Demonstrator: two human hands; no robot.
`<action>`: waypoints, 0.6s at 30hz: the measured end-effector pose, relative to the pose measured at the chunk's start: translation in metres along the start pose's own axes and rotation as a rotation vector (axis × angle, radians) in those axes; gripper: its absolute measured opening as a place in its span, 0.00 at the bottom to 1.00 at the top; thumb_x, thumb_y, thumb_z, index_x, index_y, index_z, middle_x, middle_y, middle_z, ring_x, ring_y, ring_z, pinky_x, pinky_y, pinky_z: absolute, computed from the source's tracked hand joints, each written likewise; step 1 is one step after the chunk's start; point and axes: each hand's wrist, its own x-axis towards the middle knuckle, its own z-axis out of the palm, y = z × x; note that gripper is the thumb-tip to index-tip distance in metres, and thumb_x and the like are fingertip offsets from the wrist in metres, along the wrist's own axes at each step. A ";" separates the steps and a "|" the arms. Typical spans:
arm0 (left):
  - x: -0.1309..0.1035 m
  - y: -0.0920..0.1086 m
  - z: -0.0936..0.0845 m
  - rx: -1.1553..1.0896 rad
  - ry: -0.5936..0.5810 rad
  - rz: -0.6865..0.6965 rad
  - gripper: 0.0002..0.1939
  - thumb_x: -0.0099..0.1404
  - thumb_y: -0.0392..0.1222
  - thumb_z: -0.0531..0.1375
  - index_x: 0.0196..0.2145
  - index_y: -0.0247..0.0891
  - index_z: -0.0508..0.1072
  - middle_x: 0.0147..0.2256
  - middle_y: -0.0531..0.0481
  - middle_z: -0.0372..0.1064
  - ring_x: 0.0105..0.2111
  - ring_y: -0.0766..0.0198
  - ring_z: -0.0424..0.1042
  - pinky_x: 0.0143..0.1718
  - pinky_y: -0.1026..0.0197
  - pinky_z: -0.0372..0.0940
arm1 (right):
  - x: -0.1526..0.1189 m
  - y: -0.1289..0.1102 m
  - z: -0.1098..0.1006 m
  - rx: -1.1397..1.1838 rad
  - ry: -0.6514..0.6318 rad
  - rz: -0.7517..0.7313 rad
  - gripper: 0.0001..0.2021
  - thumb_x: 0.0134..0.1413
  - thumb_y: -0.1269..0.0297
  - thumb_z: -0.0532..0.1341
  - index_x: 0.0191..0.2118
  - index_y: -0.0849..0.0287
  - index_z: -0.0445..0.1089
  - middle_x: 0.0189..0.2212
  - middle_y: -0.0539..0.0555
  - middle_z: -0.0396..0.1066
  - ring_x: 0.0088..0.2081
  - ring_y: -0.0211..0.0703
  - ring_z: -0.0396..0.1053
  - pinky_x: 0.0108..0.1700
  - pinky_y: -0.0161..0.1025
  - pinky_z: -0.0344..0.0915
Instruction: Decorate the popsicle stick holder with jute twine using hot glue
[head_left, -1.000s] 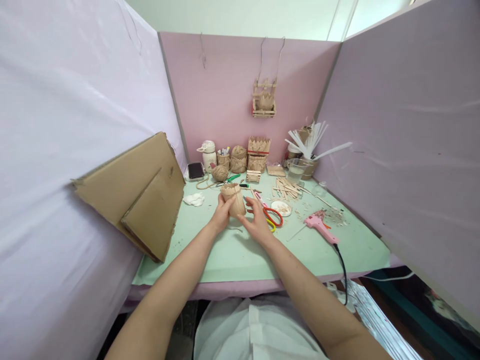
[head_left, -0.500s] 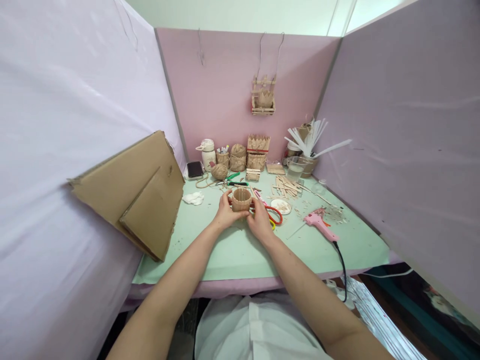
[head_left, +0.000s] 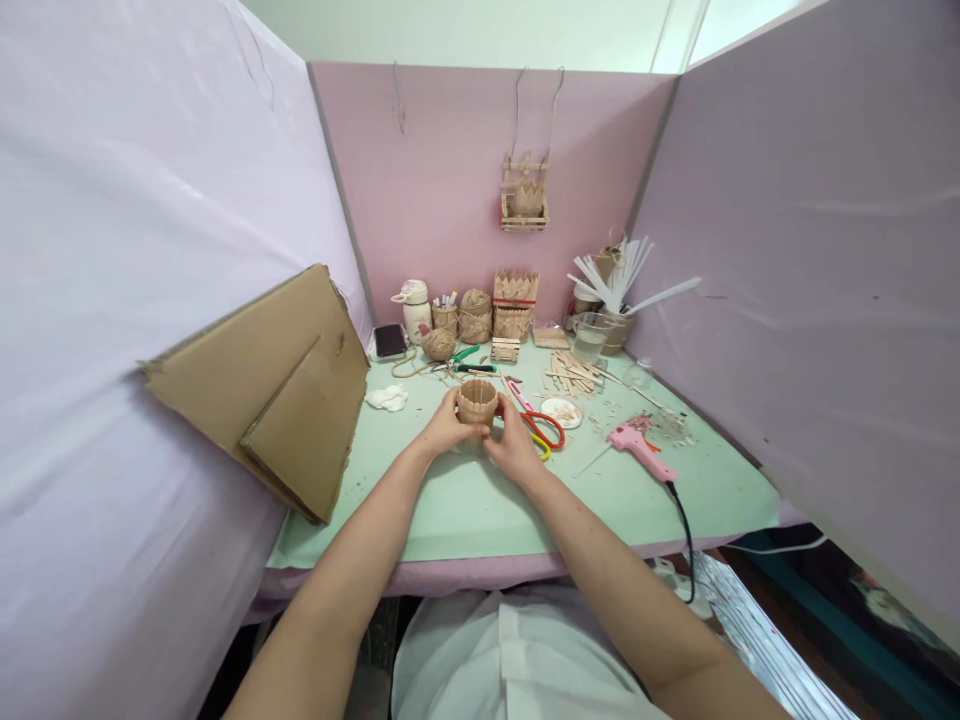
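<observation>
A small round cup of upright wooden sticks (head_left: 478, 400) is held near the middle of the green tabletop, its open top showing. My left hand (head_left: 445, 430) grips its left side, thumb across the front. On the right side, my right hand (head_left: 515, 442) holds the same cup, fingers curled round it. Scissors with red handles (head_left: 551, 430) lie just right of my right hand, beside a yellow handle (head_left: 541, 447). Behind the cup are pliers with green and black handles (head_left: 476, 367).
Cardboard sheets (head_left: 300, 400) lean at the left. A pink glue gun (head_left: 641, 450) lies at the right, its cord running off the front edge. Loose sticks (head_left: 574, 372), a white lid (head_left: 562, 413), twine balls (head_left: 439, 343) and a water cup (head_left: 590, 337) stand or lie farther back.
Both hands have shifted slightly left with the cup, and its far rim is tipped a little differently. The things on the table have not moved.
</observation>
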 end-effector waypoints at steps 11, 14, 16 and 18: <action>-0.001 0.004 0.000 -0.095 -0.106 -0.033 0.41 0.41 0.39 0.71 0.53 0.33 0.62 0.52 0.38 0.66 0.53 0.50 0.65 0.54 0.49 0.60 | -0.001 0.002 0.000 0.023 -0.053 0.010 0.31 0.48 0.71 0.57 0.60 0.59 0.52 0.55 0.61 0.62 0.53 0.49 0.64 0.55 0.49 0.62; -0.003 0.010 0.001 -0.148 -0.118 -0.047 0.39 0.43 0.40 0.70 0.53 0.33 0.63 0.51 0.38 0.67 0.50 0.50 0.67 0.52 0.49 0.62 | 0.000 -0.001 0.000 0.063 -0.075 -0.022 0.33 0.47 0.71 0.58 0.60 0.59 0.50 0.56 0.61 0.61 0.54 0.48 0.63 0.56 0.48 0.61; -0.004 0.012 0.002 -0.204 -0.142 -0.058 0.39 0.45 0.40 0.70 0.53 0.33 0.62 0.50 0.38 0.68 0.49 0.51 0.69 0.51 0.50 0.63 | 0.000 -0.003 0.000 0.072 -0.090 -0.034 0.34 0.46 0.70 0.59 0.60 0.59 0.50 0.56 0.61 0.61 0.55 0.49 0.62 0.57 0.49 0.60; -0.005 0.013 0.003 -0.250 -0.160 -0.060 0.39 0.45 0.40 0.70 0.54 0.33 0.61 0.50 0.38 0.68 0.48 0.52 0.69 0.50 0.50 0.64 | 0.000 -0.004 -0.001 0.064 -0.097 -0.023 0.33 0.45 0.69 0.60 0.60 0.59 0.51 0.56 0.61 0.61 0.55 0.50 0.62 0.57 0.49 0.60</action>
